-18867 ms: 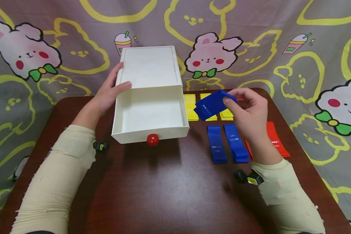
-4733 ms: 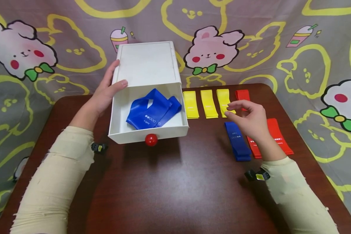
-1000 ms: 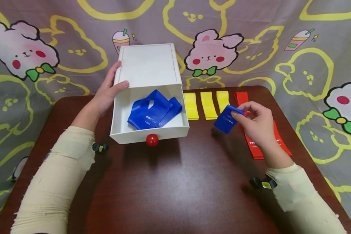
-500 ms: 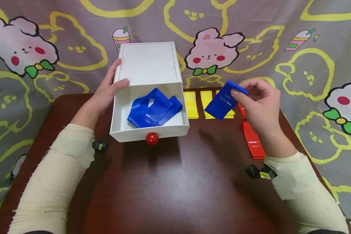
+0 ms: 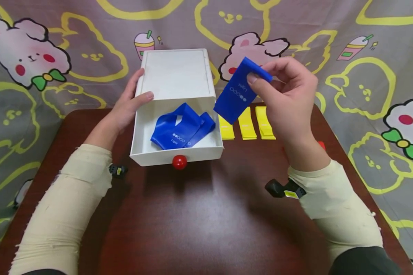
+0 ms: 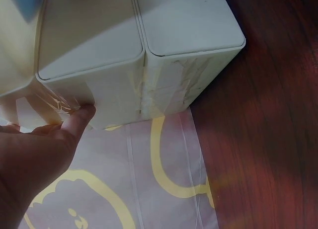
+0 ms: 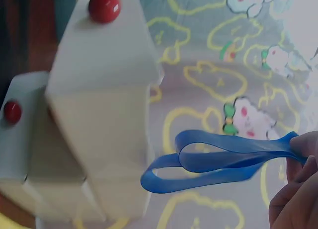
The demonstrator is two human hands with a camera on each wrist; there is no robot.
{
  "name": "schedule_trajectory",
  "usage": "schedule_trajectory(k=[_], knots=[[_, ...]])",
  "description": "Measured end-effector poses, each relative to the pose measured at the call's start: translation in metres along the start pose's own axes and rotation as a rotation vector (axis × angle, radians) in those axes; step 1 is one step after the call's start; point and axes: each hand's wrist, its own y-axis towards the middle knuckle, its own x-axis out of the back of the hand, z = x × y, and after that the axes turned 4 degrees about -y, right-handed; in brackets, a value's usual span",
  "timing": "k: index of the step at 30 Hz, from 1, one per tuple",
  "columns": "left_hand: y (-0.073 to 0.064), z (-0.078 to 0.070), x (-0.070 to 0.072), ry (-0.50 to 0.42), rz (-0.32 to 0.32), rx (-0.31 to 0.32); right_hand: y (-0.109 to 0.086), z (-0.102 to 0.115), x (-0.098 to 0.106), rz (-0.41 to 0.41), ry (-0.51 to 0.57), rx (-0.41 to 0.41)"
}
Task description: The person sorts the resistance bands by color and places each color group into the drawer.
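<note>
My right hand (image 5: 289, 95) pinches a folded blue resistance band (image 5: 235, 93) marked "Light" between thumb and fingers. It hangs in the air to the right of the white drawer unit (image 5: 175, 74); in the right wrist view the band (image 7: 218, 152) shows as open loops. The unit's top drawer (image 5: 203, 154), with a red knob (image 5: 179, 162), is pulled out. Inside it lie overlapping blue bands (image 5: 175, 128). My left hand (image 5: 124, 109) rests against the unit's left side, thumb laid over the top. In the left wrist view, its fingers (image 6: 79, 117) touch the side wall.
Three yellow bands (image 5: 246, 126) lie in a row on the dark wooden table (image 5: 179, 217), right of the unit. A bit of a red band (image 5: 321, 145) shows behind my right wrist. Closed drawers (image 6: 189, 20) sit under the open one. A patterned cloth (image 5: 99, 23) hangs behind.
Blue bands have gone into the drawer since the earliest frame. My right hand has picked the last blue band off the table, raised it and moved it left toward the drawer. The left hand stays put.
</note>
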Motion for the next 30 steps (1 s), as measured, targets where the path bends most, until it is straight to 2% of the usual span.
schedule_trajectory(k=[2,5,8,14,17,21,24,27,30], knots=[[0.000,0.000,0.000,0.005,-0.002,0.005,0.002,0.002,-0.009,0.041,-0.027,0.075],[0.000,0.000,0.001,0.014,-0.006,0.006,0.003,0.002,-0.024,0.105,-0.035,0.143],[0.000,0.000,0.001,0.014,-0.007,0.000,-0.001,-0.001,-0.042,0.157,-0.045,0.159],[0.001,0.002,0.001,-0.008,-0.006,-0.014,-0.017,-0.008,-0.079,0.236,-0.022,0.047],[0.001,0.003,0.000,-0.027,-0.008,-0.019,-0.023,-0.006,-0.094,0.296,0.025,-0.007],[0.001,0.004,0.000,-0.044,-0.004,-0.023,-0.026,-0.001,-0.106,0.364,0.119,-0.043],[0.001,0.003,0.000,-0.024,-0.002,-0.021,-0.026,-0.001,-0.110,0.396,0.150,-0.082],[0.001,0.003,0.001,-0.003,-0.007,-0.017,-0.026,-0.005,-0.110,0.425,0.079,-0.139],[0.001,0.003,0.001,-0.001,-0.010,-0.016,-0.023,-0.012,-0.107,0.464,-0.055,-0.187]])
